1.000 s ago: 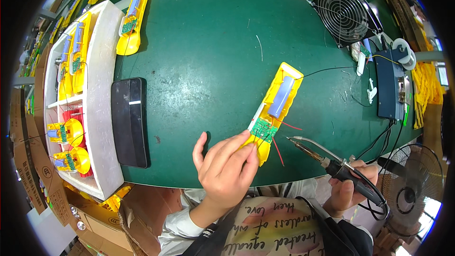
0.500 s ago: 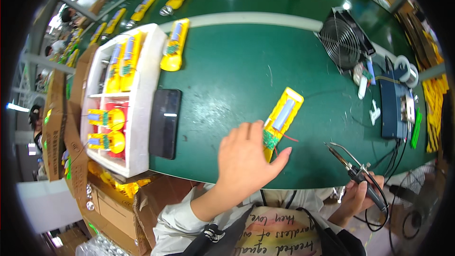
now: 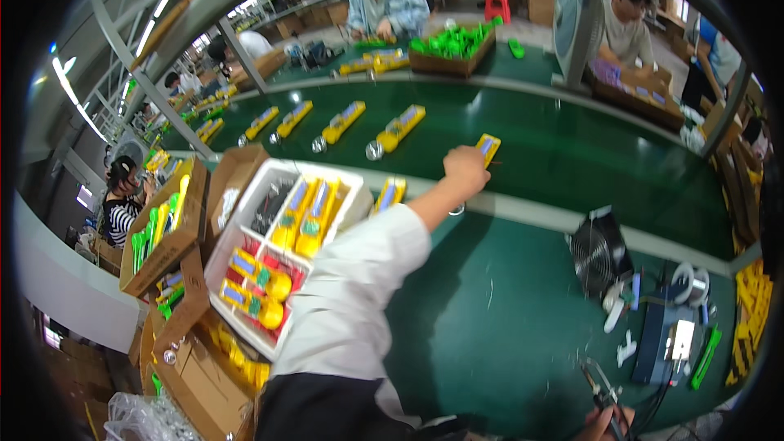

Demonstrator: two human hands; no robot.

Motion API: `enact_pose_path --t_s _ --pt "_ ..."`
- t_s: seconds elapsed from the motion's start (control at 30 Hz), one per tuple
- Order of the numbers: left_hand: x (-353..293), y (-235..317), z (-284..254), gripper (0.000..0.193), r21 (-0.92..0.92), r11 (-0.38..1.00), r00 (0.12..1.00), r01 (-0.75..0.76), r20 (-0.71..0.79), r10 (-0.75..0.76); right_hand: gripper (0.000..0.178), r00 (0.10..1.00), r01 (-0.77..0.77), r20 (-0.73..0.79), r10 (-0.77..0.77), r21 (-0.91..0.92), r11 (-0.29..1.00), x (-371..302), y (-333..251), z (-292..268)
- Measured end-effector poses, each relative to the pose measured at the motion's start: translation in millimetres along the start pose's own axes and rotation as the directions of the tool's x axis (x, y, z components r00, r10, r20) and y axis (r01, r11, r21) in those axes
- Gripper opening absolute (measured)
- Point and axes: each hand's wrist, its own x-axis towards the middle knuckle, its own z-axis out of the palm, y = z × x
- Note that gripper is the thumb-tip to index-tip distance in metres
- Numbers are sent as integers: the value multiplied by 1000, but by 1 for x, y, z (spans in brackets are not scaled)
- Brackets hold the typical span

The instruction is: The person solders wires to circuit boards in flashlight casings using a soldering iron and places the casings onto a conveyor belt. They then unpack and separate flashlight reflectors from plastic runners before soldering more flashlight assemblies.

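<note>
L hand (image 3: 467, 171), grip closed, is holding 1 yellow unit (image 3: 487, 147) at far green strip (image 3: 572, 167); R hand (image 3: 608, 423) is gripping 1 iron (image 3: 600, 396) by table (image 3: 457, 294); 4 nearby units (image 3: 343, 121) are lying l. on strip, 4 are sitting in white box (image 3: 354, 200); 2 ppl (image 3: 388, 4) opp. are working

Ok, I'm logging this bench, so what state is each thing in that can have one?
Held yellow housing: open-faced
Left hand: closed on that housing
Soldering iron: held, tip up in the picture; hot or cold, cannot tell
Right hand: closed around the iron
Row of yellow housings: open-faced, lying down
Foam box: lidless, loaded
Black fan: spinning or still, cannot tell
</note>
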Motion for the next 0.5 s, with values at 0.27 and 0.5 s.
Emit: enact_pose_path --t_s 0.27,0.5 --pt "69 21 43 46 -184 980 959 81 -254 -127 31 999 16 -48 -12 73 997 2 3 -5" --pt "-87 -32 -56 46 98 986 991 136 -25 -134 31 996 -84 4 84 39 996 13 4 0"
